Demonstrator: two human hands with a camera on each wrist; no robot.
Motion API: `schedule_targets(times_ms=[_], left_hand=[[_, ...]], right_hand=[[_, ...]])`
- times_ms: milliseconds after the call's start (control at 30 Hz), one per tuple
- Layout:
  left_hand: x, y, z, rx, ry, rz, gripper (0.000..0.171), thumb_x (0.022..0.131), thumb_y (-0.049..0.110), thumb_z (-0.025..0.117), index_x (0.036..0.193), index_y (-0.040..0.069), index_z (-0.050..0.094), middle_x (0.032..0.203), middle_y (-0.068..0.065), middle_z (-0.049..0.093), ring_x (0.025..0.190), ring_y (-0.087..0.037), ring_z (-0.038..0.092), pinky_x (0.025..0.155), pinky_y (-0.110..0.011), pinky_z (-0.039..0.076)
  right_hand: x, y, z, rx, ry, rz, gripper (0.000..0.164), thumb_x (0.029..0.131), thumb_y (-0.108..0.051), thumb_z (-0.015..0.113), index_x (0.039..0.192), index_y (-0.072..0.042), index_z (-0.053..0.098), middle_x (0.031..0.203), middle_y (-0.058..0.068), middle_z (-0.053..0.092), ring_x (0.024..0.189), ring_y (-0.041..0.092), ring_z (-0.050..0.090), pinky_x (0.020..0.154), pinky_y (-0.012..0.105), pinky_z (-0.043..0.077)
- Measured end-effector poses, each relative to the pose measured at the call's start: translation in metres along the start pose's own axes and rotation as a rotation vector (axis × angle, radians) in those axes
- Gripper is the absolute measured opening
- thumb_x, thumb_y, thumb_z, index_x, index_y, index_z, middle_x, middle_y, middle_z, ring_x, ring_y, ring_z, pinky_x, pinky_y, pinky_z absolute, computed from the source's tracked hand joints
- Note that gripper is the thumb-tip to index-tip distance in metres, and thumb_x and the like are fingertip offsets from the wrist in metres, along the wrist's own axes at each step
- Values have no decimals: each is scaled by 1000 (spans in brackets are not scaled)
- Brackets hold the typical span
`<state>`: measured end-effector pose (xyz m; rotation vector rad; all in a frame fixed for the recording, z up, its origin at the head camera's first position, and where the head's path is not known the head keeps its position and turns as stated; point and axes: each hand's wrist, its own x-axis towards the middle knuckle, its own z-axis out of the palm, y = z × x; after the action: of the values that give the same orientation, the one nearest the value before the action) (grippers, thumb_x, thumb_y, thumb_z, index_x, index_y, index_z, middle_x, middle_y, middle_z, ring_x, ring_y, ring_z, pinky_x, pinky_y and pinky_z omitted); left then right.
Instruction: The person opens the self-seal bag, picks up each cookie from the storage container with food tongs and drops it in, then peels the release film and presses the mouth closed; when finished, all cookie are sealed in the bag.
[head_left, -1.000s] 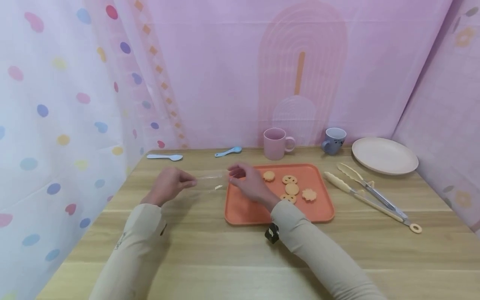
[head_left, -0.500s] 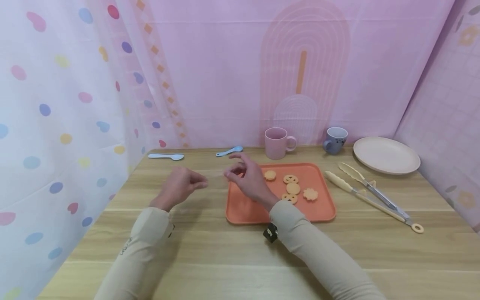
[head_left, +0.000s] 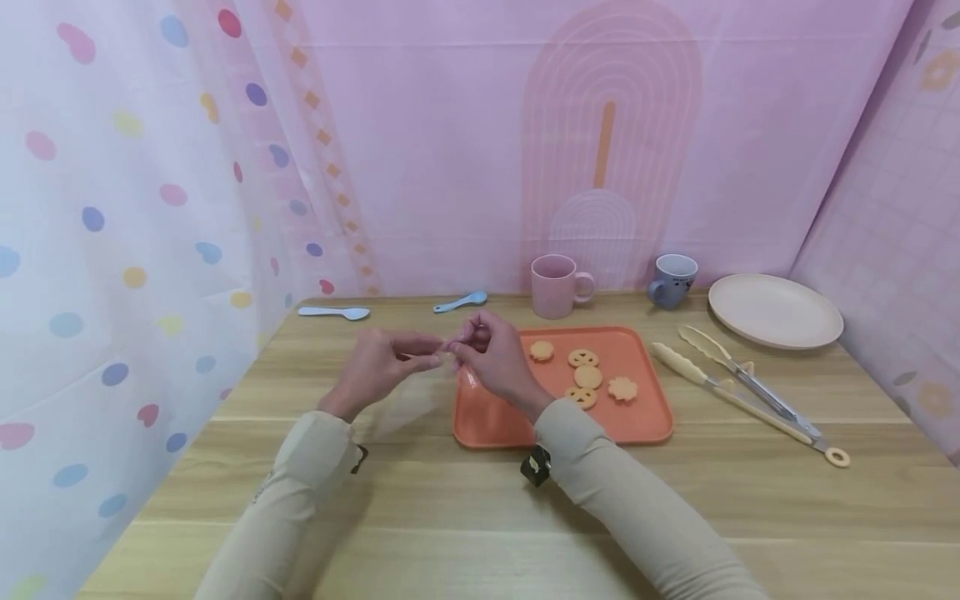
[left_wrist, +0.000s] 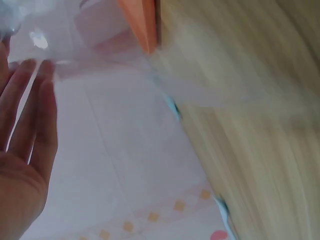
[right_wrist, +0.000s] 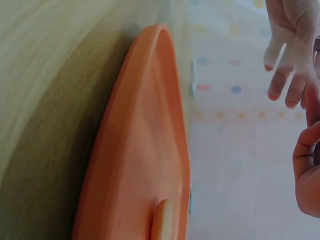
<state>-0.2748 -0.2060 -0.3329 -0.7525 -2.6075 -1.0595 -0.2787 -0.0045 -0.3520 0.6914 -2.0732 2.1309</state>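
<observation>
Clear plastic [left_wrist: 38,40] is thin and see-through, with shiny white spots, and a pink mug shows through it. It hangs over the bench [head_left: 465,508] and the left side of the orange tray [head_left: 495,440]. The right hand [head_left: 501,360] pinches it. The left hand [head_left: 378,365] has straight fingers touching it; I can't tell if the thumb pinches too.

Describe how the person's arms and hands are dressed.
Both sleeves are long and beige, the left sleeve faintly marked. The left hand and right hand are gloveless. A blocky dark item shows at the right cuff, a dark edge at the left.
</observation>
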Motion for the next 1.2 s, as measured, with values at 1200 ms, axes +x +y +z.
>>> schedule_targets(times_ms=[1200], left_hand=[[1,7,8,211,316,490,19,70,-4,86,86,4,80,83,-8,79,73,-18,76,67,-27,61]], right_hand=[[3,-2,-26,-154,-252,352,27,92,0,66,119,-1,68,90,16,73,73,17,71,63,27,57]])
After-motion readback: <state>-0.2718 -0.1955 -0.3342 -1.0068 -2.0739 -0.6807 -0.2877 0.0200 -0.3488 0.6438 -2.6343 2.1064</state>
